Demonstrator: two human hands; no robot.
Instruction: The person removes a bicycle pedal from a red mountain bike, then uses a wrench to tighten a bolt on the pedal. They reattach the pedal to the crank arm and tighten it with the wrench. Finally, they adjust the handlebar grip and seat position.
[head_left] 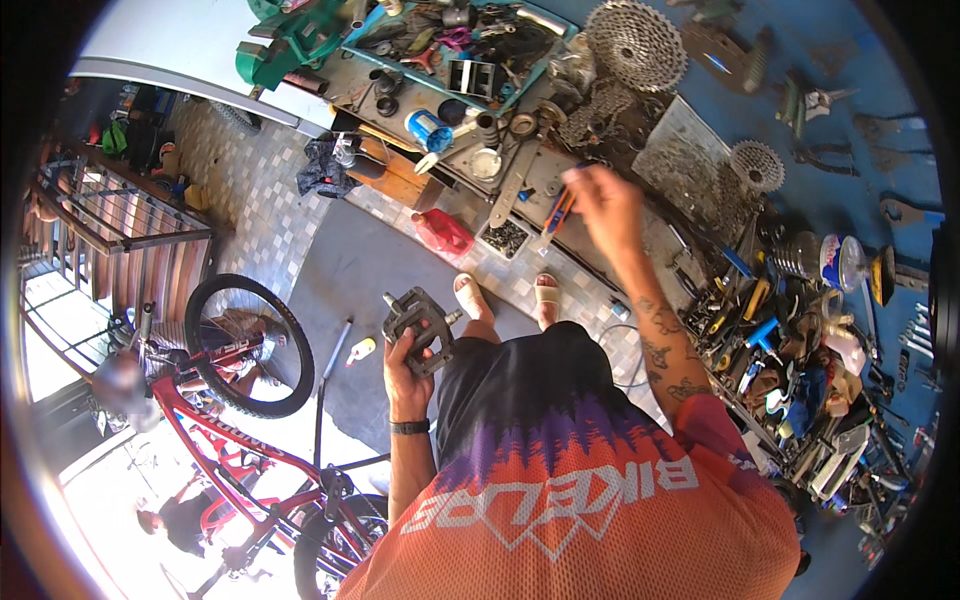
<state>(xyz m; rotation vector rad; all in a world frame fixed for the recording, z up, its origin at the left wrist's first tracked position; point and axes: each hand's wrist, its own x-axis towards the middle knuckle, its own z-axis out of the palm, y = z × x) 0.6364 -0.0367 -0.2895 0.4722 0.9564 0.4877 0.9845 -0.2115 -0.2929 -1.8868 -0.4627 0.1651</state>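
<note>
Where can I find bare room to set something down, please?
The grey mat has bare room between the bicycle's front tyre and the red plastic item; a smaller patch of bench lies between the blue-orange tool and the right forearm. Crowded: the blue tray and the tool pile at right.

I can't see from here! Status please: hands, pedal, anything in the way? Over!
Left hand holding dark pedal. Right hand at orange-and-blue tool, grip unclear. Parts clutter the bench.

Left hand (402, 388) grips; right arm (652, 318) extends, fingers (588, 186) perhaps curled.
</note>
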